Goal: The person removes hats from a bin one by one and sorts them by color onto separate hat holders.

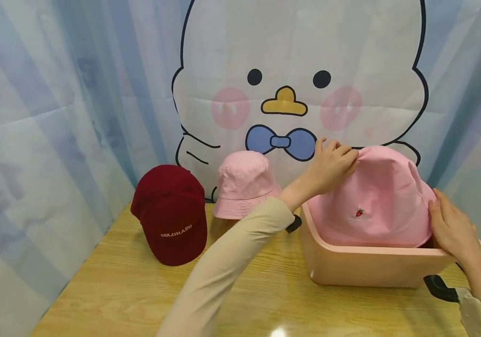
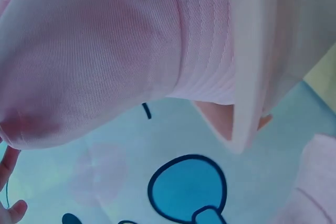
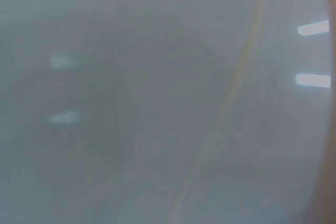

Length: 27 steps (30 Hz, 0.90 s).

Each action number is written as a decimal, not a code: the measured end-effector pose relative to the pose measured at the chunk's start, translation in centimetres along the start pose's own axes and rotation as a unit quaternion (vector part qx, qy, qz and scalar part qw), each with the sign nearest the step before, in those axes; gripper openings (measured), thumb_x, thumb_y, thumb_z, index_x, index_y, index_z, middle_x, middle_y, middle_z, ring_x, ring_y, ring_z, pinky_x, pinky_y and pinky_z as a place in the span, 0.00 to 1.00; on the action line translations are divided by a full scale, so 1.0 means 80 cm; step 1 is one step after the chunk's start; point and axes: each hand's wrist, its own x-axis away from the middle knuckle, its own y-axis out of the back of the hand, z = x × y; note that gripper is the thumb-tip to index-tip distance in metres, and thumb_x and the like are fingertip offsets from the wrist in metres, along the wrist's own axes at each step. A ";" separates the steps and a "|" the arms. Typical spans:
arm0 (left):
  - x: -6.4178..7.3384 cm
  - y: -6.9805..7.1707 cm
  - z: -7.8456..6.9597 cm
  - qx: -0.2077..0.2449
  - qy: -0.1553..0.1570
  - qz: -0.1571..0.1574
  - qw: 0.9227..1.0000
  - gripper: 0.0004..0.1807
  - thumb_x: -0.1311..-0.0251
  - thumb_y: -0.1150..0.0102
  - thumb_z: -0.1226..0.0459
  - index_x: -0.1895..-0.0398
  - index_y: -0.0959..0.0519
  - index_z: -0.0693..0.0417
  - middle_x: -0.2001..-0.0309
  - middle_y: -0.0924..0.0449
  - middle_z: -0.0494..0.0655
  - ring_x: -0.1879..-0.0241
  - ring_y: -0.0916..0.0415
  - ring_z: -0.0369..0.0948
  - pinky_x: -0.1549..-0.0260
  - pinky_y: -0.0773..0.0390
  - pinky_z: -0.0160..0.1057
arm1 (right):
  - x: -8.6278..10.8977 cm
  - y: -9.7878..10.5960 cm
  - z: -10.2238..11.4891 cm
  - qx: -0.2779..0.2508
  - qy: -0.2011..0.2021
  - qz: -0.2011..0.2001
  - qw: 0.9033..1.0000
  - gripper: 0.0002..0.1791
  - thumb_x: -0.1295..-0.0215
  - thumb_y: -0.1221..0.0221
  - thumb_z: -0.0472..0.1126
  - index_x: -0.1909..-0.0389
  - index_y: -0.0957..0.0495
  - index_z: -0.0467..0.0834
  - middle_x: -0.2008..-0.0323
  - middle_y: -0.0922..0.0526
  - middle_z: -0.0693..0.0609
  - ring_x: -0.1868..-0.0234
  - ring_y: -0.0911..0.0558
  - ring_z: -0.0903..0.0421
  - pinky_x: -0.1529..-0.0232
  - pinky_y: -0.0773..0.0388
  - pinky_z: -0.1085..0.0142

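A pink bucket hat (image 1: pixel 381 196) with a small strawberry embroidery sits partly inside a peach-pink plastic bin (image 1: pixel 367 267). My left hand (image 1: pixel 335 164) pinches the top of its crown from the left. At the right side, my right hand (image 1: pixel 453 227) grips the hat's edge, thumb in front and the other fingers mostly hidden behind. Close up in the left wrist view, the hat's crown (image 2: pixel 100 56) and stitched brim (image 2: pixel 205 40) rise beside the bin's rim (image 2: pixel 249 66); some left fingers (image 2: pixel 9 163) touch the crown. The right wrist view shows only a blurred pale surface.
On the wooden table (image 1: pixel 110 290), a dark red COLORADO cap (image 1: pixel 169 210) stands at the left. A smaller pink bucket hat (image 1: pixel 244 182) is beside it, behind my left forearm. A curtain (image 1: pixel 282 42) with a cartoon character hangs behind the table.
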 end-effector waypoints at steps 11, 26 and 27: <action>-0.003 0.046 0.040 -0.005 0.019 -0.057 0.998 0.14 0.34 0.63 0.57 0.61 0.24 0.45 0.60 0.23 0.35 0.54 0.30 0.36 0.40 0.49 0.49 | -0.002 -0.002 0.002 -0.010 0.032 -0.042 0.999 0.28 0.30 0.73 0.45 0.32 0.58 0.40 0.42 0.46 0.21 0.50 0.42 0.20 0.56 0.48 0.32; 0.032 0.078 0.118 -0.039 0.029 -0.099 0.994 0.13 0.36 0.59 0.59 0.68 0.24 0.51 0.62 0.21 0.41 0.55 0.30 0.40 0.42 0.50 0.52 | -0.001 -0.005 0.004 0.008 0.011 -0.032 0.999 0.29 0.30 0.75 0.48 0.32 0.61 0.39 0.41 0.49 0.22 0.48 0.43 0.21 0.54 0.50 0.32; 0.034 0.080 0.125 -0.034 0.034 -0.103 0.994 0.13 0.36 0.59 0.59 0.68 0.23 0.51 0.61 0.21 0.41 0.56 0.30 0.40 0.42 0.50 0.53 | -0.001 -0.005 0.004 0.009 0.010 -0.031 0.999 0.29 0.30 0.75 0.48 0.32 0.61 0.39 0.40 0.49 0.22 0.48 0.43 0.21 0.54 0.50 0.32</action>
